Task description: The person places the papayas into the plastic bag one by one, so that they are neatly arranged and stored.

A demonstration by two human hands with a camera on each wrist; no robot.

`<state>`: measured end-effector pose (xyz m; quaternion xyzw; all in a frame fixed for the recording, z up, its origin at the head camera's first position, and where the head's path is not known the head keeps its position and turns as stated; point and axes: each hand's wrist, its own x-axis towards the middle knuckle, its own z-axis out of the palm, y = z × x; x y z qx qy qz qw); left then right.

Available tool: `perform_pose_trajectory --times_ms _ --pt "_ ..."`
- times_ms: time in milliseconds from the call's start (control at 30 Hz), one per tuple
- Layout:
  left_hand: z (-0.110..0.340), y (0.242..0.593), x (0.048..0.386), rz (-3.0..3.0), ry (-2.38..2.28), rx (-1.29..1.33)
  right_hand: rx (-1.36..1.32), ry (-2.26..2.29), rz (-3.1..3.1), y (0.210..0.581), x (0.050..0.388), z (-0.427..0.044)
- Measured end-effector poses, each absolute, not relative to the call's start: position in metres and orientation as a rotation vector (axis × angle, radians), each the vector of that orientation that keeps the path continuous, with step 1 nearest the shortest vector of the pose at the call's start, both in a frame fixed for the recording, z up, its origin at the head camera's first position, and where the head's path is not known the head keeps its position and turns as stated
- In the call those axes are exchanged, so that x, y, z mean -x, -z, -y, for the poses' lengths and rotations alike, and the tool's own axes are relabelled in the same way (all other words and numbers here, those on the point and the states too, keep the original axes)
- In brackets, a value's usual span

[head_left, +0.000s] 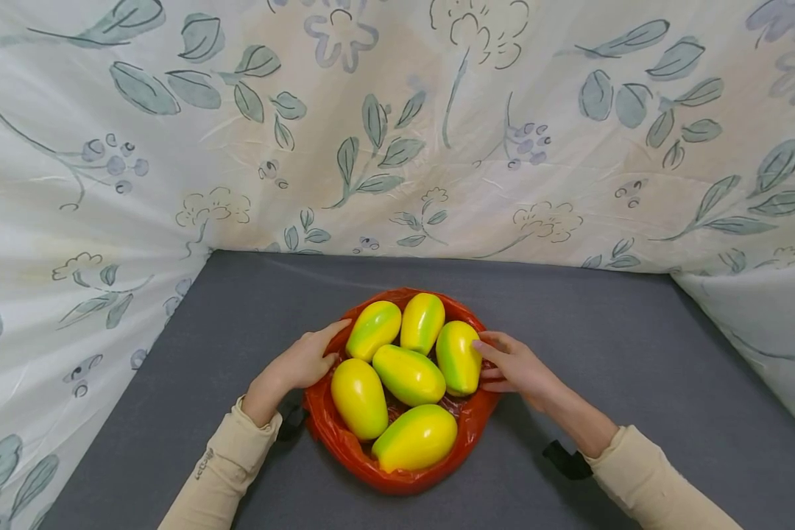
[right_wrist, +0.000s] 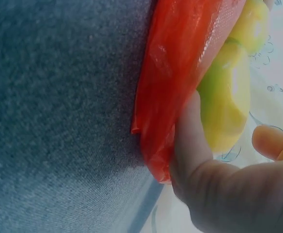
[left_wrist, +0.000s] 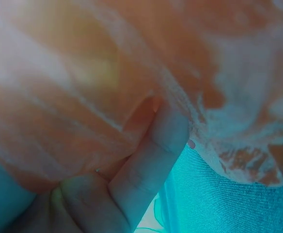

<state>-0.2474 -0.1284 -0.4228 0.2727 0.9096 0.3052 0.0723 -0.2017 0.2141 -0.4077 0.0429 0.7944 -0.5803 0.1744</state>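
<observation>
Several glossy yellow-green fruits, mango-like in shape, lie in a round red plastic bag point(head_left: 397, 482) with its rim rolled open. One fruit point(head_left: 408, 375) sits in the middle, the others around it. At the bag's left rim, my left hand point(head_left: 301, 361) holds the plastic; the left wrist view shows a finger point(left_wrist: 156, 150) tucked into its folds. My right hand point(head_left: 520, 372) is at the opposite rim, fingers fairly straight, touching the edge beside the rightmost fruit point(head_left: 459, 358). In the right wrist view one digit point(right_wrist: 192, 131) lies between red plastic and fruit.
A dark grey cloth surface point(head_left: 623, 346) lies under the bag. Floral curtains point(head_left: 384, 132) hang behind it and along both sides. Black bands point(head_left: 567, 461) show at the wrists by the beige sleeves.
</observation>
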Motion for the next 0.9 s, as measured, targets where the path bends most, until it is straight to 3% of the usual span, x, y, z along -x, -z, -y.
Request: perform_pose_trajectory --times_ms 900 --pt "0.130 0.426 0.245 -2.733 -0.950 -0.737 -0.062 1.579 -2.352 0.415 0.198 -0.230"
